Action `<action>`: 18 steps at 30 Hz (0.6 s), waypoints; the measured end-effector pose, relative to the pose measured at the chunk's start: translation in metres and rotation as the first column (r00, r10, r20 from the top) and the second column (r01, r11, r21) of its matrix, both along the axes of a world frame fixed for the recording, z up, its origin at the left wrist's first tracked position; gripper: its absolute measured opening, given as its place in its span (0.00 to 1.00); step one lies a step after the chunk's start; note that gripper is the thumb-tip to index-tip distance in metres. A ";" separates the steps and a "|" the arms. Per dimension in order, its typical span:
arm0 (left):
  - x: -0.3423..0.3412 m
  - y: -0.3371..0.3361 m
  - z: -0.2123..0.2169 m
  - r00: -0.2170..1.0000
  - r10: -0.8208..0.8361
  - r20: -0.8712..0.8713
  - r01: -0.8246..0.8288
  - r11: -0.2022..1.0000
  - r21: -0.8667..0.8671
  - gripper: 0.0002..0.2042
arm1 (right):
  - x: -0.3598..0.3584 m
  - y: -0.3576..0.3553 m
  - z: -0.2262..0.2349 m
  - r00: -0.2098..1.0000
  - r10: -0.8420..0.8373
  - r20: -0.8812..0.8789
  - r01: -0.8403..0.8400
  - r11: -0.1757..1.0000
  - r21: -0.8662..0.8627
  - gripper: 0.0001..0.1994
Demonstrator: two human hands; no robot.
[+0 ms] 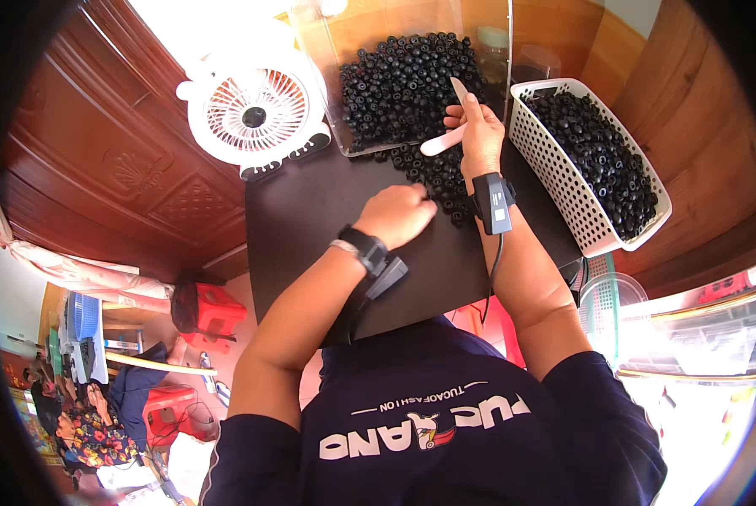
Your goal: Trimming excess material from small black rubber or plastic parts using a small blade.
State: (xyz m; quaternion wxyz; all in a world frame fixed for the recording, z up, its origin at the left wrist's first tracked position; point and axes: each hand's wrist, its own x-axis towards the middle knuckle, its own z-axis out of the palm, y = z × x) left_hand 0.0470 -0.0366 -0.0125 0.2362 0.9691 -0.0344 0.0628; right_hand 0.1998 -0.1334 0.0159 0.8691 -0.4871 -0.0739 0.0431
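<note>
My right hand (482, 139) is closed around a small knife. Its pointed blade (458, 88) sticks up past the fingers, and a smooth white handle (443, 142) juts out to the left. How the two join is hidden in the grip. My left hand (400, 214) is low over the dark tabletop (310, 211) with its fingers curled together, beside a loose spill of small black round pieces (433, 173). Whatever its fingertips hold is hidden. More black pieces, many with a ring-like hole, are heaped in a clear plastic bin (326, 78) beyond my hands.
A white perforated basket (564, 190) of black pieces stands at the right. At the left of the bin is a white fan (256, 118). A pale-lidded jar (492, 51) shows behind the bin. Red stools (213, 312) and another person (99, 426) appear at lower left.
</note>
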 end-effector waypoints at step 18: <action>-0.043 0.053 0.011 0.959 0.265 -0.102 -0.154 0.181 -0.971 0.12 | -0.093 0.031 -0.003 0.770 0.638 0.011 -0.621 0.753 -0.219 0.13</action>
